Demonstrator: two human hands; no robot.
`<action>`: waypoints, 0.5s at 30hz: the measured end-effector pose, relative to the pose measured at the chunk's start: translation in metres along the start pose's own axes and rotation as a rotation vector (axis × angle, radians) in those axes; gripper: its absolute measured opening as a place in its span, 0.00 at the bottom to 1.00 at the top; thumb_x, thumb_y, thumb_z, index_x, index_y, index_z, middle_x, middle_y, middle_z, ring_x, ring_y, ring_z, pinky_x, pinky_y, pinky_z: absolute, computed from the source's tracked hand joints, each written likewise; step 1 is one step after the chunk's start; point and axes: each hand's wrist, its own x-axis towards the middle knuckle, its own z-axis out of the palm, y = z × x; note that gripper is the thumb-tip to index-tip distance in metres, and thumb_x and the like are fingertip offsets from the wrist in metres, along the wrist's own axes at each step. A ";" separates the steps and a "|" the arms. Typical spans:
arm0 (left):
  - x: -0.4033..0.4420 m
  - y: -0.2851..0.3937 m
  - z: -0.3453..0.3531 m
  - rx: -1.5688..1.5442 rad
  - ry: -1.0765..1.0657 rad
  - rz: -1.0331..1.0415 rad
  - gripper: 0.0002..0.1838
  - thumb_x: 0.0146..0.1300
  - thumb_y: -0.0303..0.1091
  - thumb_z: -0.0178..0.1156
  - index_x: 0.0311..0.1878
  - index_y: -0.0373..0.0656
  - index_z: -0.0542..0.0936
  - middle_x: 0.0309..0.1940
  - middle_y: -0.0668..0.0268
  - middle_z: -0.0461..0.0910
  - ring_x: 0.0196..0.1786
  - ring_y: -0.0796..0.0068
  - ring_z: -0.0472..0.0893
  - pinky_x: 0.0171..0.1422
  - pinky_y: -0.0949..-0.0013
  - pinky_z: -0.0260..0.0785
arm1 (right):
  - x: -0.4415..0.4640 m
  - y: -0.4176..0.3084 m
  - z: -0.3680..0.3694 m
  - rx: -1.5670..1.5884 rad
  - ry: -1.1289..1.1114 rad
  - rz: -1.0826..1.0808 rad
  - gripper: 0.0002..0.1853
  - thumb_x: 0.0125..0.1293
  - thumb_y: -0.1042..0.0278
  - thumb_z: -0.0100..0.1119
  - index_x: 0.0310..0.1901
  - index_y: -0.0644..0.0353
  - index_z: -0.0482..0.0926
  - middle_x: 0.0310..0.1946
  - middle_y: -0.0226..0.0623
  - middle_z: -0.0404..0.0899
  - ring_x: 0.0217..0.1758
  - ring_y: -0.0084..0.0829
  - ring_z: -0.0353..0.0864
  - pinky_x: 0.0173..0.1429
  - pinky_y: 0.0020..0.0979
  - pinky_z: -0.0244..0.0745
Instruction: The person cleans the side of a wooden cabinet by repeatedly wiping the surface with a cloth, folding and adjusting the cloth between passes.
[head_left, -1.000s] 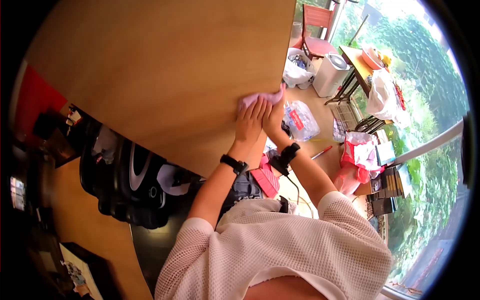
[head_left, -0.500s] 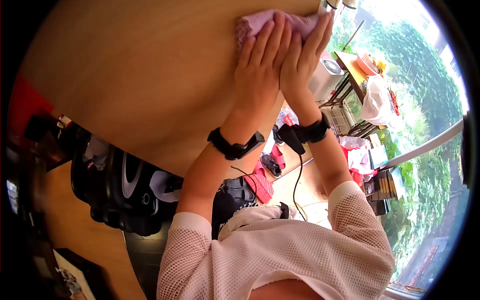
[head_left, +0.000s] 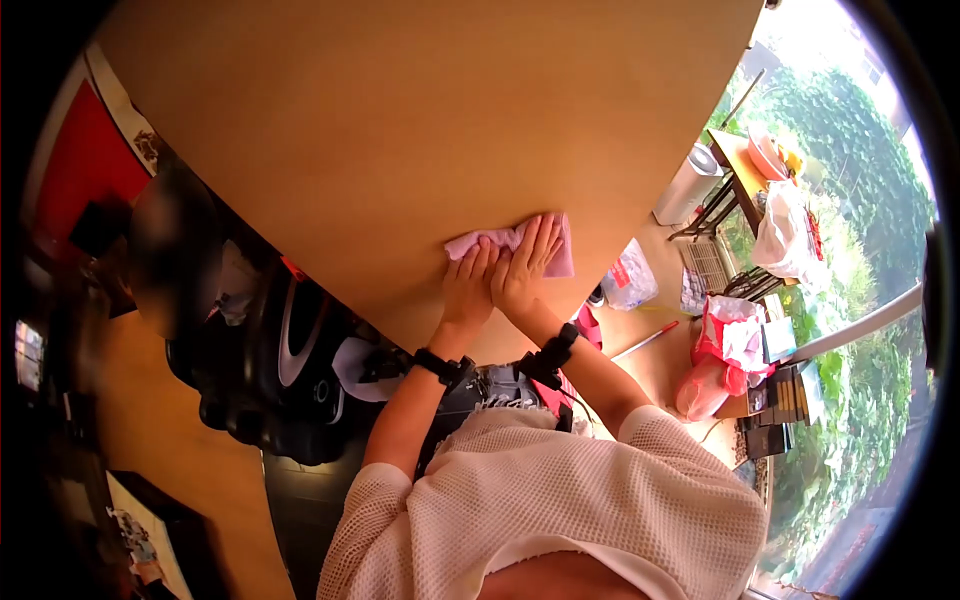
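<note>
A pink cloth (head_left: pixel 563 250), bunched along its left part, lies on a broad light-brown wooden surface (head_left: pixel 420 120), near its rounded near end. My left hand (head_left: pixel 468 298) rests with its fingers over the cloth's left part. Beside it, touching it, my right hand (head_left: pixel 522 275) presses on the middle of the cloth, fingers stretched out and slightly spread. Both palms face down, and neither hand's fingers wrap round the cloth. Each wrist wears a black strap with a small device.
To the left, below the surface's edge, stands a black padded chair or machine (head_left: pixel 275 370). On the right are a pink-red bag (head_left: pixel 715 350), a small table (head_left: pixel 740 165) with a basin, a white bag (head_left: pixel 782 235), stacked books (head_left: pixel 790 395) and a large window.
Both hands and the cloth have come from the far right edge of the wooden surface back toward my body and slightly left. My arms are now more bent.
</note>
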 end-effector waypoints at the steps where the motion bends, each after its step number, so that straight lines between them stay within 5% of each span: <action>1: 0.023 -0.013 -0.017 0.039 0.004 -0.073 0.24 0.65 0.40 0.48 0.62 0.36 0.66 0.62 0.50 0.66 0.63 0.54 0.67 0.65 0.52 0.59 | 0.029 -0.021 -0.002 0.034 -0.007 -0.015 0.32 0.61 0.68 0.44 0.66 0.74 0.56 0.69 0.61 0.51 0.73 0.60 0.45 0.73 0.56 0.35; 7: 0.177 -0.116 -0.140 -0.085 0.057 -0.164 0.33 0.63 0.39 0.49 0.69 0.35 0.57 0.70 0.49 0.53 0.72 0.50 0.54 0.73 0.51 0.48 | 0.201 -0.141 -0.011 0.118 0.164 -0.253 0.32 0.60 0.69 0.44 0.66 0.73 0.57 0.70 0.54 0.53 0.73 0.56 0.48 0.72 0.54 0.38; 11: 0.181 -0.142 -0.159 -0.068 0.004 -0.087 0.33 0.62 0.36 0.49 0.69 0.35 0.55 0.71 0.48 0.52 0.72 0.47 0.53 0.71 0.50 0.50 | 0.208 -0.159 -0.003 0.085 0.170 -0.266 0.33 0.62 0.70 0.42 0.68 0.73 0.51 0.71 0.59 0.45 0.75 0.57 0.39 0.74 0.52 0.29; 15: 0.099 -0.132 -0.112 0.003 -0.027 -0.066 0.27 0.62 0.34 0.48 0.64 0.35 0.63 0.65 0.45 0.60 0.65 0.45 0.64 0.64 0.49 0.59 | 0.124 -0.137 0.020 0.013 0.072 -0.162 0.32 0.61 0.66 0.43 0.64 0.81 0.56 0.67 0.69 0.50 0.72 0.64 0.46 0.73 0.56 0.34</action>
